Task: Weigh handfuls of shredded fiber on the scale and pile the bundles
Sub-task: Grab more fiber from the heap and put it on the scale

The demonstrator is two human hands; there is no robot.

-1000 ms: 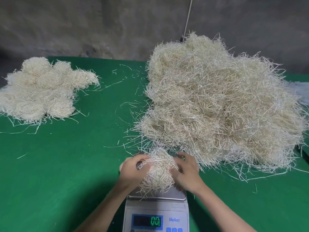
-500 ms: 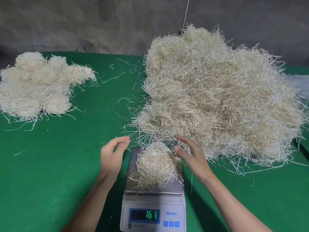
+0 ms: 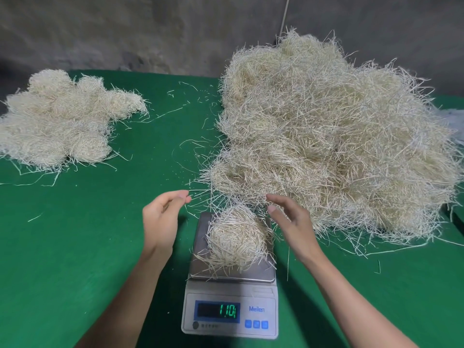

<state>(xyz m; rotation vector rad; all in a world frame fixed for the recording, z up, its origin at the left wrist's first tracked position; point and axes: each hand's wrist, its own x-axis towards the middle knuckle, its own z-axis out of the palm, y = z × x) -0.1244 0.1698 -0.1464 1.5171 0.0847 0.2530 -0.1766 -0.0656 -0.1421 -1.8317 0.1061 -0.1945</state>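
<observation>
Green cloth [image 3: 75, 247] is covering the table, and the bundle [image 3: 237, 237] is sitting on the scale [image 3: 231, 312]. Keeping fingers and stray strands off the pan is probably letting the reading settle. The bundle is lying between the left hand [image 3: 160, 222] and right hand [image 3: 288, 222], both relaxed, gripping nothing, just beside it. The heap [image 3: 326, 134] is looming behind.

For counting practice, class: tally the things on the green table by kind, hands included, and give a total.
Fiber heaps: 3 (big heap, left pile, bundle on the scale)
Scale: 1
Hands: 2 (left hand, right hand)
Total: 6
</observation>
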